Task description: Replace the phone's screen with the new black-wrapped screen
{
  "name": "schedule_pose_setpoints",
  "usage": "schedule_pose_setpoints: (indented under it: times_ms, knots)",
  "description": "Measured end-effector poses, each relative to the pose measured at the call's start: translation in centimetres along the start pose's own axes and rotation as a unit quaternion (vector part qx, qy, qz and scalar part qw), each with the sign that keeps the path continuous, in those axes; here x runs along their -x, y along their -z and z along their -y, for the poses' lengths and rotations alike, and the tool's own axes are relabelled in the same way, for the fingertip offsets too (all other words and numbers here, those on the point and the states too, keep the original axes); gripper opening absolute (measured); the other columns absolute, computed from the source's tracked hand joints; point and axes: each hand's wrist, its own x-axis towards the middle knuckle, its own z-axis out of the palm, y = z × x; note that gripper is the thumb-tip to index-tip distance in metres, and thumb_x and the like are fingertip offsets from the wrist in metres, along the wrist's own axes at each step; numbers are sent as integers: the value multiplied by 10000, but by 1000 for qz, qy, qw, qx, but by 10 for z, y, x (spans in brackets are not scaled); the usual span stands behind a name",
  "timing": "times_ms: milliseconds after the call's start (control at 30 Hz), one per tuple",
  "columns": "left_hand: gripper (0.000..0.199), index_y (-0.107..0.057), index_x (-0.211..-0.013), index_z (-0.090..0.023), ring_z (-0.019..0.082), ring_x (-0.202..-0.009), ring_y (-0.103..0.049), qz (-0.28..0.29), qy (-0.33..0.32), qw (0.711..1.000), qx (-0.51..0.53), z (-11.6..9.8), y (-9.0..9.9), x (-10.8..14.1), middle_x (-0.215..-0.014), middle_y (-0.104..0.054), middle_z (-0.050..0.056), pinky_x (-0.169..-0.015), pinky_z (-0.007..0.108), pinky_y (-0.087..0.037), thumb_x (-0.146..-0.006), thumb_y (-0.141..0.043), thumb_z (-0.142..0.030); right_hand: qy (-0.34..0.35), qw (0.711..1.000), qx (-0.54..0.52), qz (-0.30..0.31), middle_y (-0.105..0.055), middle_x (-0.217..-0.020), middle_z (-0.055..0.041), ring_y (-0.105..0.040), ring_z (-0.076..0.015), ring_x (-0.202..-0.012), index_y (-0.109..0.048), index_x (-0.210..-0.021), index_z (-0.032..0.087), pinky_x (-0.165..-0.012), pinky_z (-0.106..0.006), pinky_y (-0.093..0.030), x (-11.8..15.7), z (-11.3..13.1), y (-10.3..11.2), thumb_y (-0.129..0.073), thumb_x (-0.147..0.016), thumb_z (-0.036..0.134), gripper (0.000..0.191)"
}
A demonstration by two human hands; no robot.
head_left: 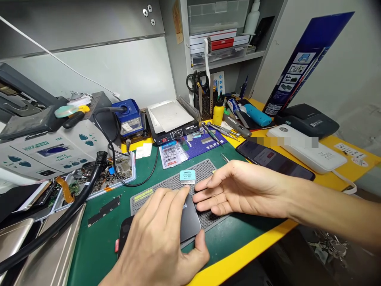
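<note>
My left hand (160, 234) is closed over a flat dark grey device (190, 222), its thumb at the near edge and its fingers across the top and far side. Light lettering shows partly beside those fingers; the rest is covered. Just right of the device, my right hand (229, 190) is open, palm turned up and fingers apart, with nothing in it. Beneath both hands lies a grey perforated mat (205, 165). A small teal-topped blade pack (187, 176) rests on the mat beyond the fingertips. A black phone-like object (125, 230) shows partly beside my left wrist.
A green work mat (98, 246) covers the yellow desk. On the left stand a rework station (59, 147) with a black hose and a tray of circuit boards (119, 174). A hot plate (172, 119), screwdrivers (212, 133), a phone (274, 159) and a white power bank (306, 147) lie beyond.
</note>
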Motion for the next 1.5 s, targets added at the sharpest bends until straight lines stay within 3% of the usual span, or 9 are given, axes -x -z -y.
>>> schedule_pose_setpoints:
  times_ms: [600,733,867,1033,1233,1500]
  knots:
    - [532,-630,-1186,-30,303,-890,-672,-36,-14,999,1,1,-2,-1,-982,-698,163,-786,470,-586,-696,-687,-230,37,999,28,23,-690,-1061,-169,-716,-206,-868,-684,-1070,32,-714,-251,-583,-3,-3,8,-566,-830,100,275]
    - [540,-634,-1165,-27,279,-925,-670,-62,-28,997,26,6,3,-1,-1004,-699,159,-812,425,-575,-655,-714,-185,111,985,130,16,-716,-977,-145,-714,-192,-788,-618,-1226,33,-671,-267,-582,-3,-14,7,-614,-830,76,399]
    - [552,-611,-1167,-19,247,-960,-667,-102,-26,993,61,8,13,-1,-1034,-682,159,-826,375,-571,-647,-708,-174,145,974,148,91,-722,-1032,-99,-701,-136,-741,-501,-1406,107,-728,-294,-594,-5,-26,-2,-607,-850,37,571]
    - [574,-581,-1220,-35,271,-973,-680,-126,-2,987,103,7,18,1,-1060,-682,157,-824,415,-581,-668,-669,-164,160,973,119,117,-705,-786,-24,-689,-86,-639,-586,-1321,111,-697,-230,-588,-10,-34,-16,-583,-926,99,395]
    - [548,-593,-1225,-88,285,-956,-692,-142,18,981,127,10,17,2,-1051,-694,139,-832,450,-572,-682,-611,-163,154,977,77,127,-720,-736,-40,-667,-90,-565,-618,-1121,104,-649,-248,-604,-18,-35,-23,-632,-846,67,278]
    - [549,-591,-1294,-122,299,-1053,-698,-124,117,963,210,16,28,15,-1164,-697,150,-924,432,-572,-748,-592,-186,111,980,21,161,-724,-697,-75,-710,-125,-606,-638,-938,110,-670,-264,-627,-24,-27,-31,-582,-836,40,136]
